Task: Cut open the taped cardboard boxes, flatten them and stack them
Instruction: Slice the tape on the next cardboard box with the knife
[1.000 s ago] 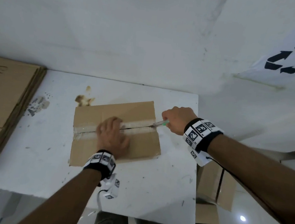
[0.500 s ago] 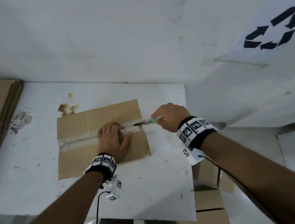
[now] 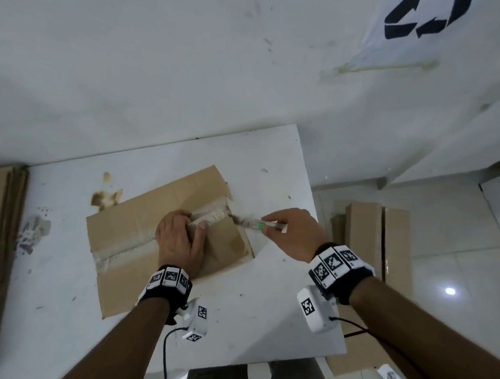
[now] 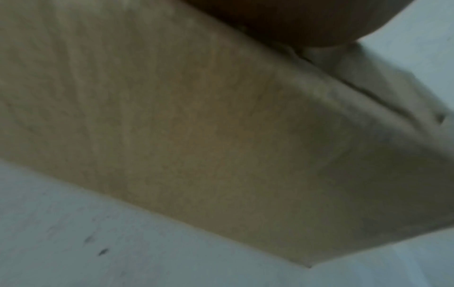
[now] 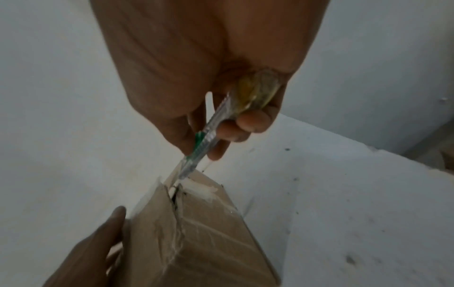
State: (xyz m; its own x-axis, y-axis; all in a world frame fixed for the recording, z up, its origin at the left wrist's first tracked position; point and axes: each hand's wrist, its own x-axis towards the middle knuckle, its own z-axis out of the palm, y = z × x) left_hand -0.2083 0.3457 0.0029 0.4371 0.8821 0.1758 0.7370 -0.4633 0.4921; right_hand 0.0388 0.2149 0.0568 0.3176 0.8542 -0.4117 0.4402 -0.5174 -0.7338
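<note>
table (image 3: 247, 310) white and stained, box (image 3: 136, 233) on it, perhaps tiled floor (image 3: 462, 268) beside.

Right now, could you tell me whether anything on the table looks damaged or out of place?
A brown stain marks the white table beside the cardboard box, and the box's tape is ragged along the seam.

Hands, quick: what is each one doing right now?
Left hand: fingers lie flat, pressing on the cardboard box, holding nothing.
Right hand: closed around a knife, its tip at the box's taped seam.
</note>
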